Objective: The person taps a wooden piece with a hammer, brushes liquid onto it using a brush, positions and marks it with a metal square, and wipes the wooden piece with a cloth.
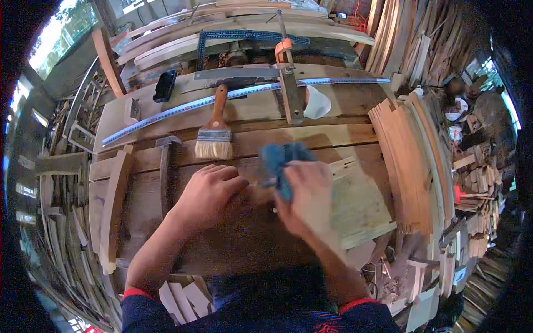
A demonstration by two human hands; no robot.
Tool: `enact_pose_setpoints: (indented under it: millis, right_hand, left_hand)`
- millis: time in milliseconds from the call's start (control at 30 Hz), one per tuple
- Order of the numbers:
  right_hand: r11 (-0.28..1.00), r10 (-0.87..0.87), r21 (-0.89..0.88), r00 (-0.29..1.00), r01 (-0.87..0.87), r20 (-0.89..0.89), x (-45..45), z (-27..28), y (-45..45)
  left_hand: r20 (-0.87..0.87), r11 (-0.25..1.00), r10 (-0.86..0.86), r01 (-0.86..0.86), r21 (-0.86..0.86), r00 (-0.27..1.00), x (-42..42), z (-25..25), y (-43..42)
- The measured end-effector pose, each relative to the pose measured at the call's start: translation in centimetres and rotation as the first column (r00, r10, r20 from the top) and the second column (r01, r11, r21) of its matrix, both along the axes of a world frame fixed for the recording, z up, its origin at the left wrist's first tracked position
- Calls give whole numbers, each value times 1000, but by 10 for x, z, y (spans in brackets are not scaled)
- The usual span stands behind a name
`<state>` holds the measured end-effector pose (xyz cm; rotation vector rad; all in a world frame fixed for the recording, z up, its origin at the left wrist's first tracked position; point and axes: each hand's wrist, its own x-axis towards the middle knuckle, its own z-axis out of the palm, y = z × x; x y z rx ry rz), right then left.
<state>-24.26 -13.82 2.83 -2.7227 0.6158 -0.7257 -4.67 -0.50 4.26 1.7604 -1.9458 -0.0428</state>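
Note:
My right hand (308,186) is wrapped around a teal power tool (280,158) with a dark part on top; both are smeared by motion, so its exact kind is unclear. The tool is over the middle of the wooden workbench (250,233). Just left of it, my left hand (214,191) rests low over the bench with its fingers curled and thumb pressed in. Whatever those fingers may hold is hidden. Beyond my left hand lies a wide paintbrush (216,119) with a wooden handle and pale bristles.
A clamp (290,89) stands at the far bench edge, by a steel rule (172,111) and white cup (318,103). A black framing square (250,35) lies behind. Curved wood strips (402,166) stack at right; a metal bar (166,172) and curved wood piece (115,208) lie left.

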Motion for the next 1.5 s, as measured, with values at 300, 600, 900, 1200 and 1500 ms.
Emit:
enact_pose_setpoints:
  millis: [300, 600, 900, 1200, 1500]
  right_hand:
    - [990, -141, -31, 985, 139, -100, 0, 4, 1]
    - [968, -244, -81, 965, 237, -93, -43, 0, -25]
    - [998, -50, -45, 997, 47, -62, -3, 2, 28]
    - [952, -287, -118, 958, 281, -30, -53, -11, -24]
    - [999, -36, 30, 998, 38, -59, 33, 14, 71]
  left_hand:
    - [-98, 998, 10, -16, -64, 995, -1, -3, -4]
    - [-139, 992, 70, -54, 112, 988, 4, -3, 0]
    - [-117, 998, 58, -57, 9, 991, 4, -7, -3]
    - [-113, 999, 47, -47, 5, 993, 0, -4, -3]
    - [156, 965, 25, 17, -263, 987, 26, -4, 4]
